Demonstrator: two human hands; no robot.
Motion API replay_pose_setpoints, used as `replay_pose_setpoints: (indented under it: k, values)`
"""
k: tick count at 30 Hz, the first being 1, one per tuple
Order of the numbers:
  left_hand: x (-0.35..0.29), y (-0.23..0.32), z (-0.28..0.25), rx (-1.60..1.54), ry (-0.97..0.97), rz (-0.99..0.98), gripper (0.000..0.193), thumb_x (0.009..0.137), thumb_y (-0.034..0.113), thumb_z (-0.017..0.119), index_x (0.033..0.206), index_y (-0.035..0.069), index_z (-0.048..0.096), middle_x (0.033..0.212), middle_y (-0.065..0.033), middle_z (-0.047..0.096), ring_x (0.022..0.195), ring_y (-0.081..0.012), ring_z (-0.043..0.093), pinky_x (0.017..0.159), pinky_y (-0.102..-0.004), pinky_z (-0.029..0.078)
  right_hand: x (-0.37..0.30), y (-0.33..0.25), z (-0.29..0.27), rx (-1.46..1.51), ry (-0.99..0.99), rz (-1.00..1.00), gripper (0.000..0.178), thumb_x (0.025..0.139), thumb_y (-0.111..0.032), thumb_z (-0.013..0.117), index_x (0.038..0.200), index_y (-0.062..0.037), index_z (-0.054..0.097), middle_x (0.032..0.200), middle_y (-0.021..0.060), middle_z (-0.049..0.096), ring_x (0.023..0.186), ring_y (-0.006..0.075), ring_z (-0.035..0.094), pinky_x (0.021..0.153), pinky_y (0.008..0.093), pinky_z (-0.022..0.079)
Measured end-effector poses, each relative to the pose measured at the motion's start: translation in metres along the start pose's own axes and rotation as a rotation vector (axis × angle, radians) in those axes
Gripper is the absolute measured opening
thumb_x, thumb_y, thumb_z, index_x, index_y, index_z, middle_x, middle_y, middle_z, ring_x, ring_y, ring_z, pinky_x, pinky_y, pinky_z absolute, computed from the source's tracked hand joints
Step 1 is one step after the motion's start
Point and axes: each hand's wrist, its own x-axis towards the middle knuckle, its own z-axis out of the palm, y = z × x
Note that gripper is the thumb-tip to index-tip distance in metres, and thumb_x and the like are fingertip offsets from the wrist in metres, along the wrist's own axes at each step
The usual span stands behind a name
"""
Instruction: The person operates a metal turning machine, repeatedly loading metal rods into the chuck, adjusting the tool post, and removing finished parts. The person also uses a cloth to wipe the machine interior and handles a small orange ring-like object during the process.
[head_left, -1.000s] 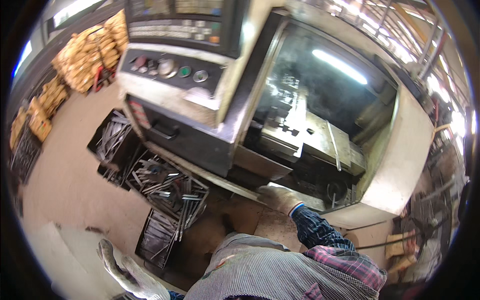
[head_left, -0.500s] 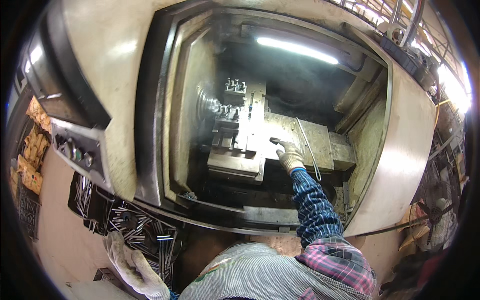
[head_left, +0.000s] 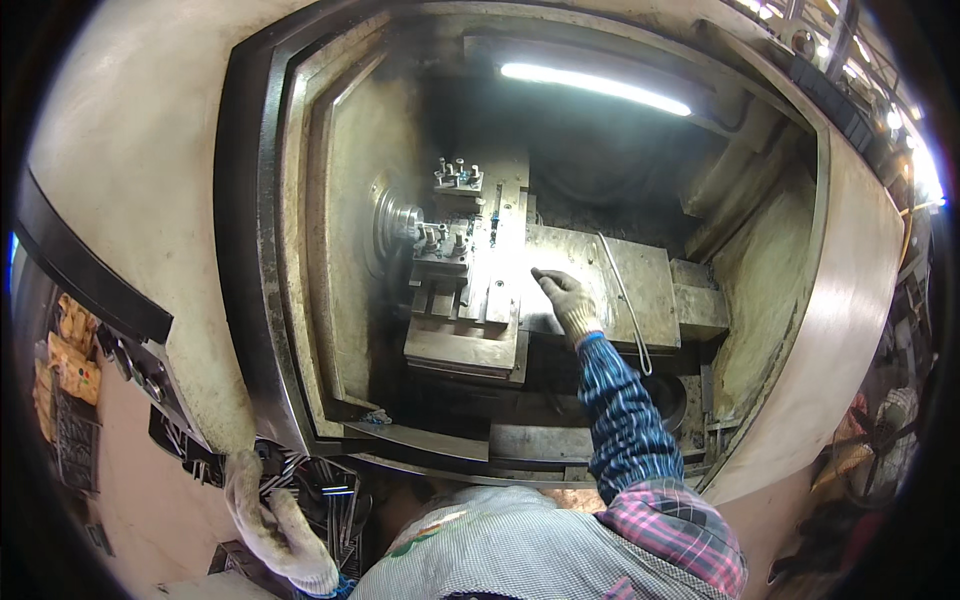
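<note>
My right hand (head_left: 567, 300), in a pale knitted glove with dark fingertips, reaches into a lathe's lit work space. Its fingers are drawn together over the bright metal slide (head_left: 541, 318); whether something small is between them cannot be made out. Left of it stands a tool block with bolts (head_left: 442, 240), and a second bolted block (head_left: 459, 178) sits farther back. The round metal spindle nose (head_left: 402, 222) projects from the left wall. My left hand (head_left: 268, 525), gloved too, is at the lower left with thumb and fingers apart, holding nothing visible, near a bin of metal rods (head_left: 335, 500).
A bent metal rod (head_left: 625, 305) lies across the slide right of my right hand. A lamp tube (head_left: 595, 88) lights the enclosure from the back. The machine's front sill (head_left: 420, 440) runs below my right forearm. Control knobs (head_left: 135, 370) and brown packages (head_left: 75, 365) are at the left.
The view has shifted, bringing the machine interior closer. My right hand's fingers have drawn together from a wider spread. My left hand stays low by the rods, still apart-fingered.
</note>
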Motion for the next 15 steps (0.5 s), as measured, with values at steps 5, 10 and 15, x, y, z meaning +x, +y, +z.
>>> replay_pose_setpoints:
  k: [5, 10, 15]
  values:
    - [0.037, 0.013, 0.03, -0.256, -0.106, 0.091, 0.045, 0.09, 0.004, 0.072, 0.133, -0.003, 0.065, 0.13, -0.0201, 0.071, 0.119, -0.0382, 0.066, 0.104, -0.0442, 0.051, -0.11, -0.094, 0.008, 0.586, -0.464, -0.1, 0.035, 0.105, -0.018, 0.069, 0.131, 0.0052, 0.069, 0.119, 0.0143, 0.076, 0.109, 0.0226, 0.073, 0.1, 0.0354, 0.059]
    - [0.072, 0.025, 0.068, -0.382, -0.311, 0.154, 0.05, 0.085, 0.034, 0.087, 0.121, 0.001, 0.075, 0.129, -0.0166, 0.072, 0.122, -0.0343, 0.066, 0.107, -0.0433, 0.051, -0.183, -0.14, 0.029, 0.711, -0.688, -0.197, 0.03, 0.102, -0.002, 0.068, 0.132, 0.0044, 0.068, 0.121, 0.0132, 0.076, 0.114, 0.0208, 0.072, 0.101, 0.0347, 0.06]
    - [0.076, 0.031, 0.063, -0.298, -0.353, 0.137, 0.053, 0.081, 0.047, 0.087, 0.112, 0.004, 0.079, 0.125, -0.0143, 0.072, 0.122, -0.0342, 0.065, 0.107, -0.046, 0.05, -0.223, -0.161, 0.053, 0.48, -0.627, -0.446, 0.034, 0.098, 0.001, 0.071, 0.132, 0.0013, 0.07, 0.124, 0.0121, 0.076, 0.115, 0.0193, 0.071, 0.1, 0.0328, 0.06]
